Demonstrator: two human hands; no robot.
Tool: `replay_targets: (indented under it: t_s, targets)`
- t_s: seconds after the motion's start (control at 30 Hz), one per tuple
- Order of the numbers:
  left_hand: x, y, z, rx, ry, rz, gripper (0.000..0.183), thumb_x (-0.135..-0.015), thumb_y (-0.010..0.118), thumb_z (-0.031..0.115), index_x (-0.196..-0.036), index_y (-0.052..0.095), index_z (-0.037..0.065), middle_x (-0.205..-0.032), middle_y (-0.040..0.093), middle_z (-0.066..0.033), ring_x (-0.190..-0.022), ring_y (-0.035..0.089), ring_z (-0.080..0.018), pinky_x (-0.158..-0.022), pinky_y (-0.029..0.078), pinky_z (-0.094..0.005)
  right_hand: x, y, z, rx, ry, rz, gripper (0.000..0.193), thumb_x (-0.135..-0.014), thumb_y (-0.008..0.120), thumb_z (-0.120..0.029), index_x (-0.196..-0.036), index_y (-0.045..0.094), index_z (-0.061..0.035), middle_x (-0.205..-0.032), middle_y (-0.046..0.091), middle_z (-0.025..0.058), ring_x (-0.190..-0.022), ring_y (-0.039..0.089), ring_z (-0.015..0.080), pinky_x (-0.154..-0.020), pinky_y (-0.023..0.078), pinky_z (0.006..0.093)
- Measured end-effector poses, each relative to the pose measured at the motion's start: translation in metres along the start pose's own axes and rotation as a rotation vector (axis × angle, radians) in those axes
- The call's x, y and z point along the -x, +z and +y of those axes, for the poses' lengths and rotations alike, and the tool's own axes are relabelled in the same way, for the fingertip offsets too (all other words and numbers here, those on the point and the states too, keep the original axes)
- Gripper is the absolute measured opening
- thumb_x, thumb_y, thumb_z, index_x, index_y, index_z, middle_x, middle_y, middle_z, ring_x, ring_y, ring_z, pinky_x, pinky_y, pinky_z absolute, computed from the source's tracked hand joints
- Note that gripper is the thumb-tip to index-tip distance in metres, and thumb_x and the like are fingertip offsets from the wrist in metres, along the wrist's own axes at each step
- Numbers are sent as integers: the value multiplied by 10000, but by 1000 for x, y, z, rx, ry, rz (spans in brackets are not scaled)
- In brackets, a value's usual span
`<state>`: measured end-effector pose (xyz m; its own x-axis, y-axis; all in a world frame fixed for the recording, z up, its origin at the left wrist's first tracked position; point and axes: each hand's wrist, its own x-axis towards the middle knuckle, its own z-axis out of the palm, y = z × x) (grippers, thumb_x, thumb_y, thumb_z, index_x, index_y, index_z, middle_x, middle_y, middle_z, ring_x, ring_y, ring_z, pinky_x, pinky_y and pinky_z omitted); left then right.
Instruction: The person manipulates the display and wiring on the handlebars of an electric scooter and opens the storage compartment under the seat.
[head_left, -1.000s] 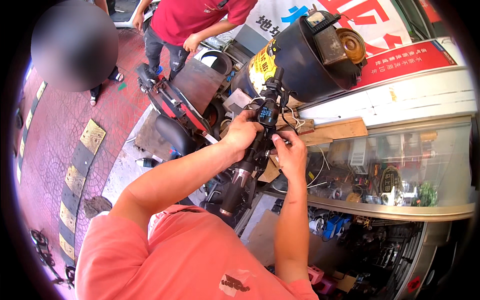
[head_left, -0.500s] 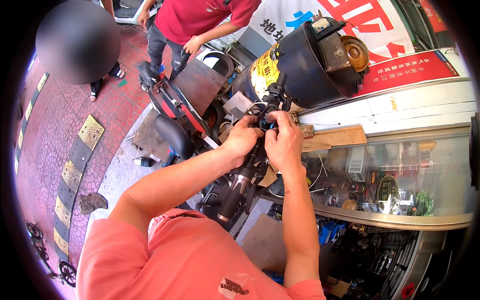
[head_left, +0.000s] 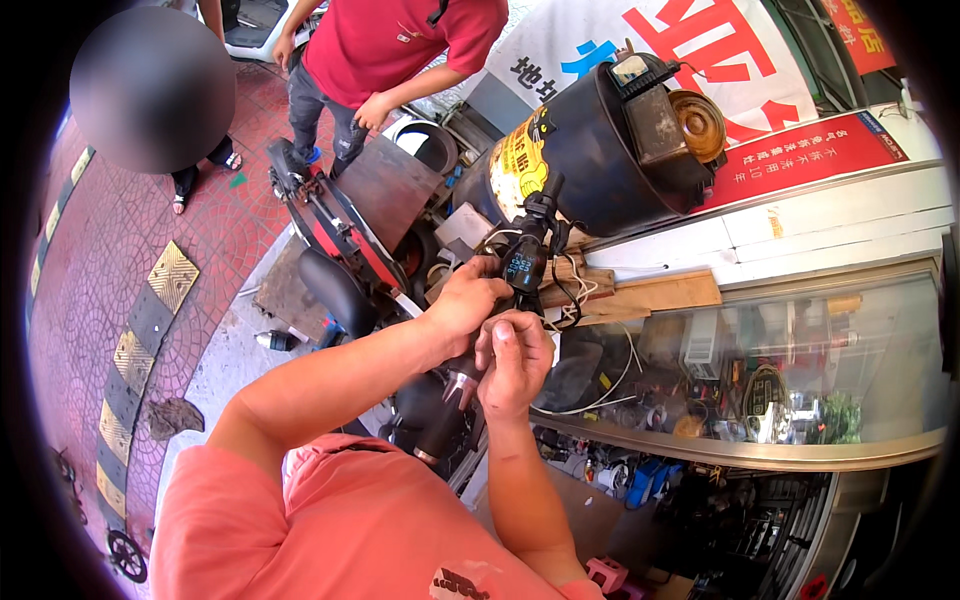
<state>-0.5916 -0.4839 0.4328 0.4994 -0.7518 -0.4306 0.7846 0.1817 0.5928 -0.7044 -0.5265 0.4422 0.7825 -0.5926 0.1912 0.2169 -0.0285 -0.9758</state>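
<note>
A black handlebar [head_left: 543,205] runs up and away from me, with a small digital display [head_left: 526,262] lit in blue at its middle. My left hand [head_left: 466,304] grips the bar just beside the display, its fingers closed and partly hidden. Nearer to me, my right hand [head_left: 518,362] is raised off the display with curled fingers pressed together; whatever may be in them cannot be made out. Below the hands shows the bar's near end, a dark grip [head_left: 440,428]. Black cables [head_left: 572,300] loop out to the right of the display.
A large black drum [head_left: 570,140] stands beyond the handlebar. To its left are a red-and-black scooter [head_left: 345,235] and a person in a red shirt [head_left: 385,45]. A glass display case [head_left: 720,370] and wooden boards [head_left: 660,295] lie to the right.
My right hand has come off the display, moving down toward me, and its fingers have curled. The lit display now shows. My left hand stays by the bar.
</note>
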Motion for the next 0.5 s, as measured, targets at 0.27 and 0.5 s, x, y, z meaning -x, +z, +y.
replay_targets:
  t_s: [0.27,0.5]
  targets:
    - [-8,-8,-13,157,28,-35,435,-961,543,26,-1395,514,15,-1010,639,-105,-805,607,-159,-643,523,-308,8,1,1,51,-51,-18,158,-1014,637,-149,-968,588,-7,-827,608,53,-631,522,73,-548,413,211]
    - [-4,-15,-15,-186,181,-26,473,-961,570,66,-1419,477,-8,-1014,668,-115,-800,633,-193,-679,529,-351,9,-1,1,-1,-51,-75,133,-1019,633,-125,-1003,601,3,-838,610,46,-650,527,58,-576,424,204]
